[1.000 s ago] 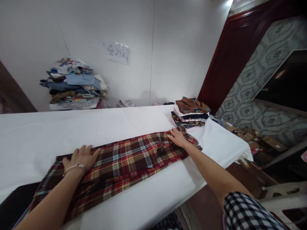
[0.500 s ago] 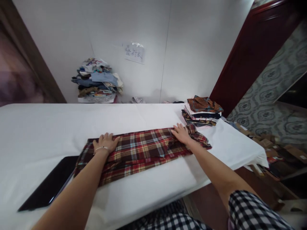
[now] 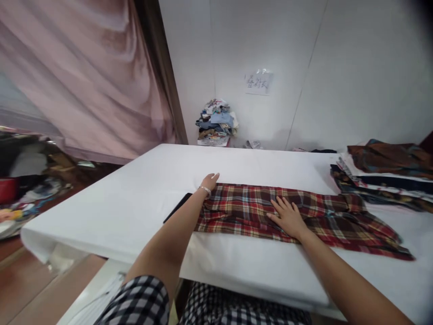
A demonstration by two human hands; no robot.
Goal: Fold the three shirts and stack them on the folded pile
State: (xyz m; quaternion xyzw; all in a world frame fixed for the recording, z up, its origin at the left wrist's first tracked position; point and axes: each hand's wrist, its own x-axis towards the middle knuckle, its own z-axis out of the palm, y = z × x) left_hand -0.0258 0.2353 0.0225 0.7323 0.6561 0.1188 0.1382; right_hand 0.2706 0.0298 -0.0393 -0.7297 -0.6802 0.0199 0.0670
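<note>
white surface (image 3: 135, 198) | plaid shirt (image 3: 257, 208) lying flat | left hand (image 3: 209, 181) open at shirt's end – right hand (image 3: 287, 215) flat on middle, grips hold nothing

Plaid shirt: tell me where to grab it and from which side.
Take the plaid shirt at its left end, where the left hand rests. Come in from the left: that straight edge lies flat on the white table, clear of the stacked clothes.

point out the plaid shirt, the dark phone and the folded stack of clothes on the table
plaid shirt (image 3: 250, 207): head view, flat middle panel
dark phone (image 3: 178, 207): head view, its visible edge
folded stack of clothes (image 3: 382, 169): head view, side of the pile
</note>
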